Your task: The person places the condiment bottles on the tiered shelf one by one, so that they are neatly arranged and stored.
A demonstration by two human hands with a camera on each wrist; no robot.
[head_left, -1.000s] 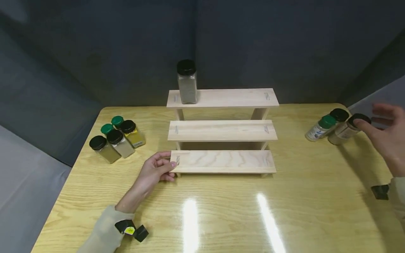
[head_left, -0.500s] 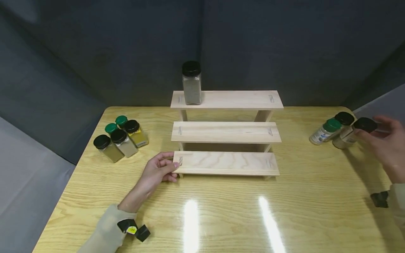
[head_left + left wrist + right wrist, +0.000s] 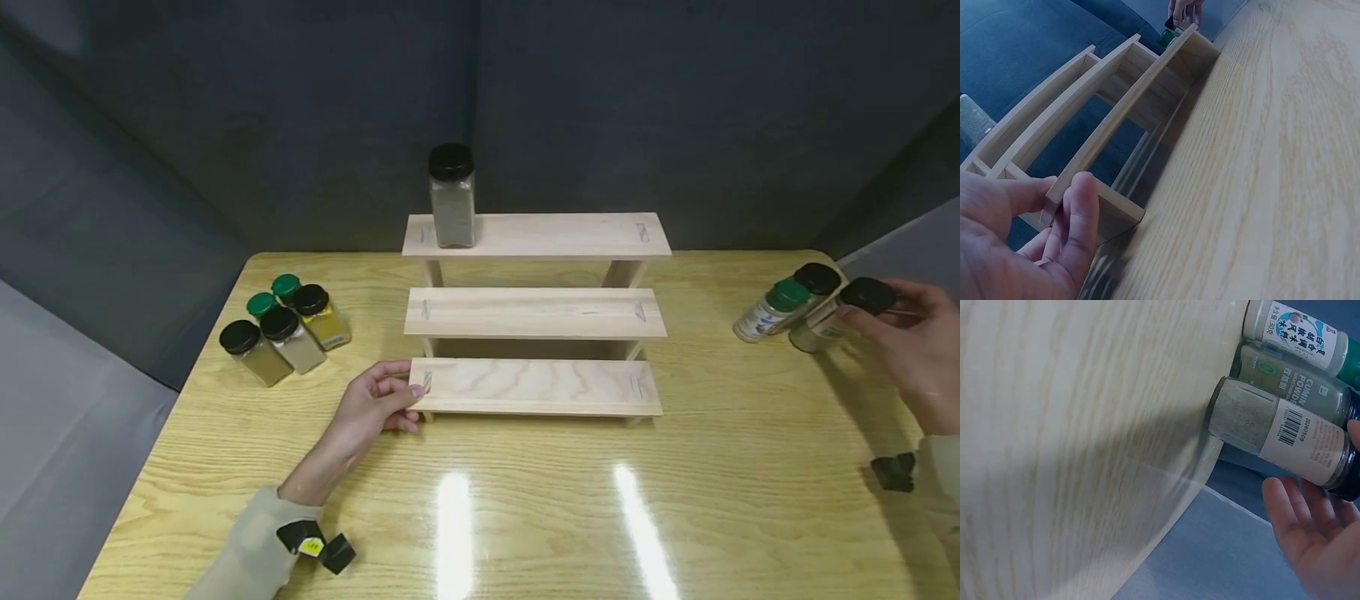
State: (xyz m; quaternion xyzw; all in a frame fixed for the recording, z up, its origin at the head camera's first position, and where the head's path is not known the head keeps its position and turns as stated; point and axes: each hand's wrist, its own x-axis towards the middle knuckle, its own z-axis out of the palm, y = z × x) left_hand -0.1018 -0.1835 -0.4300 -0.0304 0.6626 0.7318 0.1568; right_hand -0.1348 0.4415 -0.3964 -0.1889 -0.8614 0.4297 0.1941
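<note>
Right hand (image 3: 911, 350): since the earlier frame your fingers have drawn in toward the black cap (image 3: 867, 295), while your left hand (image 3: 375, 398) stays on the wooden rack (image 3: 536, 385).
Step in hand: you seem to be taking up the barcoded jar (image 3: 1279, 431), not yet lifted from the table (image 3: 750, 500).
Next move: as I judge it, a firm hold on the cap and a straight lift, clear of the cumin jar (image 3: 1291, 387) close beside it.
Right grasp: your thumb and fingers pinch the cap from either side.
Left grasp: thumb on top, fingers below, you hold the left end of the rack's nearest, lowest board.
Barcoded jar's place: upright at the table's far right, the rightmost of three, with the green-capped jar (image 3: 1300, 331) leftmost.
Barcoded jar's look: clear sides, pale label with small print, greyish powder at the bottom; the label hides how full it is.
Top board: one tall jar (image 3: 453, 208) stands near its left end.
</note>
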